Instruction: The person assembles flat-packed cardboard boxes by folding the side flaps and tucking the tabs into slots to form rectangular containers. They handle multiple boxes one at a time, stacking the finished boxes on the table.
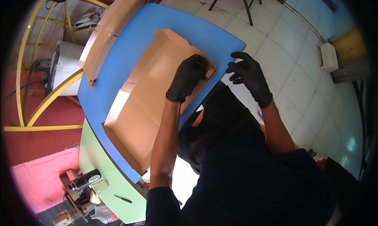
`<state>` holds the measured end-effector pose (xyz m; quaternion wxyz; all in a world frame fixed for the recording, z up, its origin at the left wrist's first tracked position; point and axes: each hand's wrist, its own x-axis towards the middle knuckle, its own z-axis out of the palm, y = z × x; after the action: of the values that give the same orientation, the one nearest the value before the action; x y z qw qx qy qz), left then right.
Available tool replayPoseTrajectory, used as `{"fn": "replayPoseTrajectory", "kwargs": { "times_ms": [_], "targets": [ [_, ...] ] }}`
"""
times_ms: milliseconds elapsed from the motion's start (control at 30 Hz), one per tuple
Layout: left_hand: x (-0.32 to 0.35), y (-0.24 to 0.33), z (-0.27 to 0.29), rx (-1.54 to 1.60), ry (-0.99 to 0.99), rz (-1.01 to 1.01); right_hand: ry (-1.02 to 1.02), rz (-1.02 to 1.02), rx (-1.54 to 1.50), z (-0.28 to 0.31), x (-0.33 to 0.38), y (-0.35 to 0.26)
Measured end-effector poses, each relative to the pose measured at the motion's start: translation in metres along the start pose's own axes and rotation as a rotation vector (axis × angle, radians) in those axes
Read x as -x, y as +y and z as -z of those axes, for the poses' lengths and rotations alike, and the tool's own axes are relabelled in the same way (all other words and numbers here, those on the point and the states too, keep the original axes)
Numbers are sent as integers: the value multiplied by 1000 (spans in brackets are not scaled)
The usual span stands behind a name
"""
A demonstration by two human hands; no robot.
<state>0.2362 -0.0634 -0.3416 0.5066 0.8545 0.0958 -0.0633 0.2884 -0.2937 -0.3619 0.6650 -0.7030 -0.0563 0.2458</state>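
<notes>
A brown cardboard box (157,82), partly folded with low side walls and a flap raised along its far left side, lies on the blue tabletop (208,33). My left hand (188,78), in a black glove, is closed on the box's right end, its curled fingers at the corner wall. That hand hides part of the corner. Off the table's right edge, my right hand (250,78), also gloved in black, hangs in the air with its fingers apart and nothing in them. It does not touch the box.
Flat cardboard blanks (106,33) are stacked along the table's far left side. A green table (106,178) adjoins at lower left, bearing a small knife (123,199) and a dark cylinder (84,180). Yellow metal bars (55,95) and a white bucket (69,64) stand at left.
</notes>
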Motion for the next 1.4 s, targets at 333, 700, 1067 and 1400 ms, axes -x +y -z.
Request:
{"fn": "replayPoseTrajectory", "kwargs": {
  "times_ms": [333, 700, 1067, 1400],
  "targets": [
    [94, -10, -62, -390, -79, -649, 191, 636, 527, -7, -45, 3],
    [166, 7, 6, -656, 94, -257, -205, 367, 412, -41, -9, -14],
    [158, 0, -62, -673, 497, -362, -287, 212, 449, -78, 19, -5],
    [185, -20, -65, -539, 733, -332, -139, 84, 403, -91, 34, 12]
  ]
}}
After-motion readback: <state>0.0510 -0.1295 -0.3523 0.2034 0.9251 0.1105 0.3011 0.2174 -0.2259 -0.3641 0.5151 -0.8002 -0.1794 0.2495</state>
